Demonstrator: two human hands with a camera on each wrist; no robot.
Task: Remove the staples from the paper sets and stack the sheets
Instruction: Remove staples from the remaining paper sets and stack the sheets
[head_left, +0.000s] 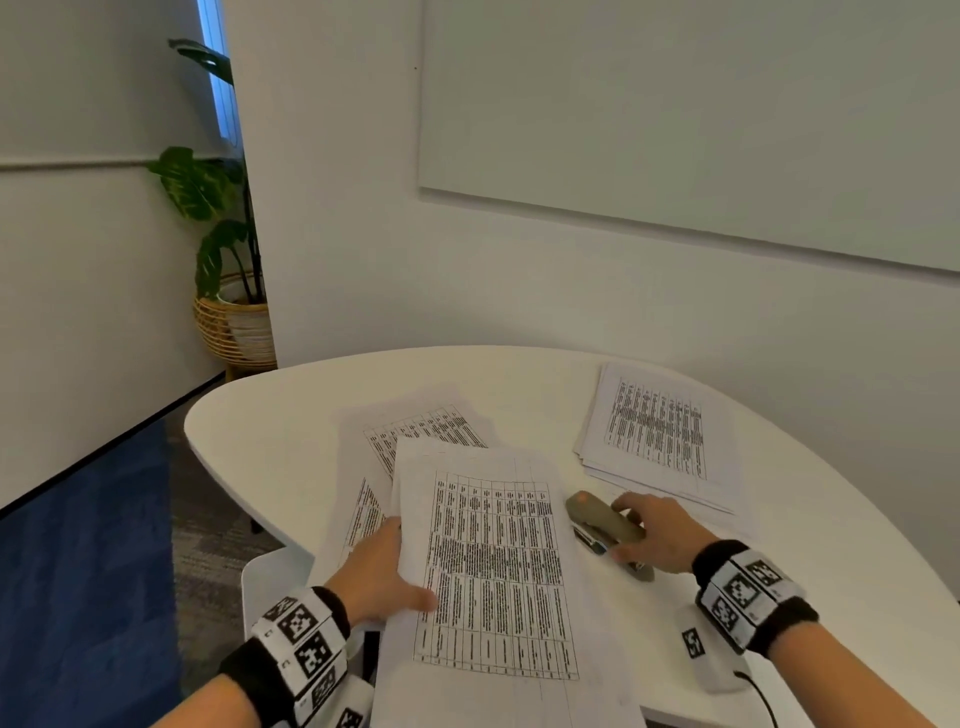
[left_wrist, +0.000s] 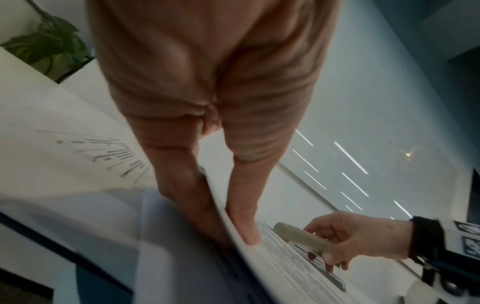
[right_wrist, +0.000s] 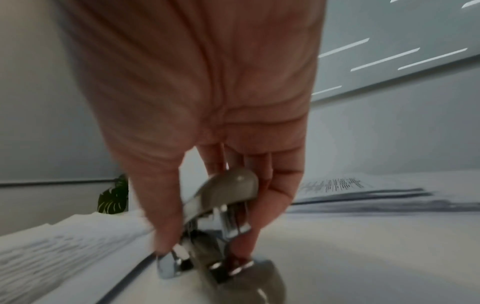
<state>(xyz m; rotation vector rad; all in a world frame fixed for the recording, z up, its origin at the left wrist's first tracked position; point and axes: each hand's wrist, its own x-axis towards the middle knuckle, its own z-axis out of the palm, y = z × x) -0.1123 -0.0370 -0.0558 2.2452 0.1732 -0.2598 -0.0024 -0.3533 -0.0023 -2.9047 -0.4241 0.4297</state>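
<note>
Left hand (head_left: 382, 574) holding paper set (head_left: 493, 571), right hand (head_left: 662, 535) gripping stapler (head_left: 605, 522)

1. We see the left hand (head_left: 382, 571) holding a printed paper set (head_left: 493, 571) by its left edge.
2. The right hand (head_left: 662, 532) grips a grey stapler (head_left: 602, 519) on the white worktop (head_left: 291, 421).
3. A paper stack (head_left: 660, 431) lies beyond.

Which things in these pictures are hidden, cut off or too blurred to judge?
- Staple on the paper set held by the left hand: not visible, head view; print too small to read.
- Lower edge of that set: cut off by the frame, head view.
- Stapler front end: blurred, right wrist view, partly behind right hand fingers.
- Paper stack: sheet count unclear.
</note>
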